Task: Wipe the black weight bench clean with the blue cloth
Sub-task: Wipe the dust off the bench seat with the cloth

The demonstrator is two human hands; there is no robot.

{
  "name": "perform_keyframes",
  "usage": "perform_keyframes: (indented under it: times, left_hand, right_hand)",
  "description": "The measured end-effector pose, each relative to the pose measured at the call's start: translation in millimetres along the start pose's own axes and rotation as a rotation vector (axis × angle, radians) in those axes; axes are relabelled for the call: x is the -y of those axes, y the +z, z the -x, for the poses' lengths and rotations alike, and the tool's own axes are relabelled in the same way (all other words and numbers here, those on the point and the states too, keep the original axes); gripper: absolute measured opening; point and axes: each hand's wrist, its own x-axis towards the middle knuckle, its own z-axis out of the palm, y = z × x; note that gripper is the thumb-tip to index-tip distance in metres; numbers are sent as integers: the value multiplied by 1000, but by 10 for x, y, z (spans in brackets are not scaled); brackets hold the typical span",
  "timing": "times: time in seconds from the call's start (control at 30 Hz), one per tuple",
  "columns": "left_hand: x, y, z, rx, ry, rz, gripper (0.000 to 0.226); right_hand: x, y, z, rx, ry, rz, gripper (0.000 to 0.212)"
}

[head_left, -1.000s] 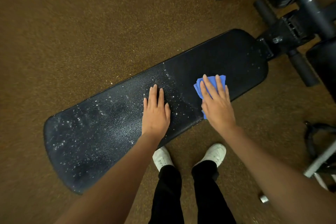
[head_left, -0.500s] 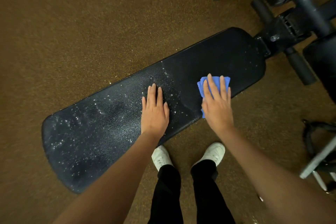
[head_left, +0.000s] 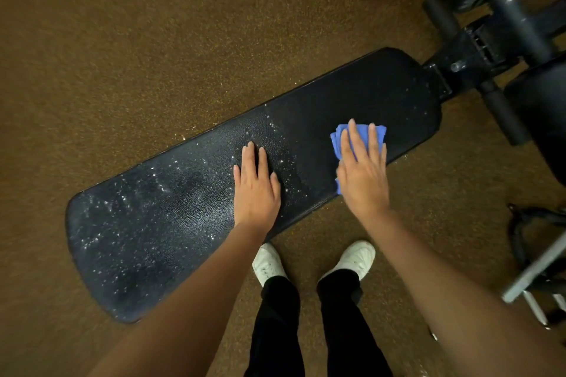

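The counter [head_left: 159, 223] lay bare toward lower left; the left hand [head_left: 256, 190] blocked its middle, and the black frame [head_left: 468, 67] crowded upper right.

The person is wearing black trousers [head_left: 309, 327] with 2 long, loose legs reaching down over the ankles, and 2 white sneakers [head_left: 352, 259] with laces showing on top. Both forearms are showing bare, with no sleeve in view; the left hand [head_left: 255, 190] and right hand [head_left: 363, 174] are wearing no gloves.
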Motion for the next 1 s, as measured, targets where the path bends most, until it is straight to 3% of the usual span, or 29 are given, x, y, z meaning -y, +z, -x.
perform_keyframes:
  times: [0.07,0.23,0.43,0.5,0.67,1.0]
  left_hand:
    - [-68,20,-4,-7,-39,21,53]
    - [-157,3,-24,-13,-75,68,52]
    - [-87,-35,2,-17,-26,82,50]
    - [-60,-39,3,-36,-7,106,51]
    - [14,-24,2,-66,0,100,61]
    - [116,-40,-85,-65,-55,137,57]
  right_hand:
    - [149,78,105,5,-45,-19,61]
    - [-40,86,123,62,-458,56,58]
    - [244,0,-413,44,-104,-32,61]
    - [305,27,-344,24,-146,-11,62]
    - [228,109,60,102,-460,63,65]
    - [672,49,-899,68,-306,-7,62]
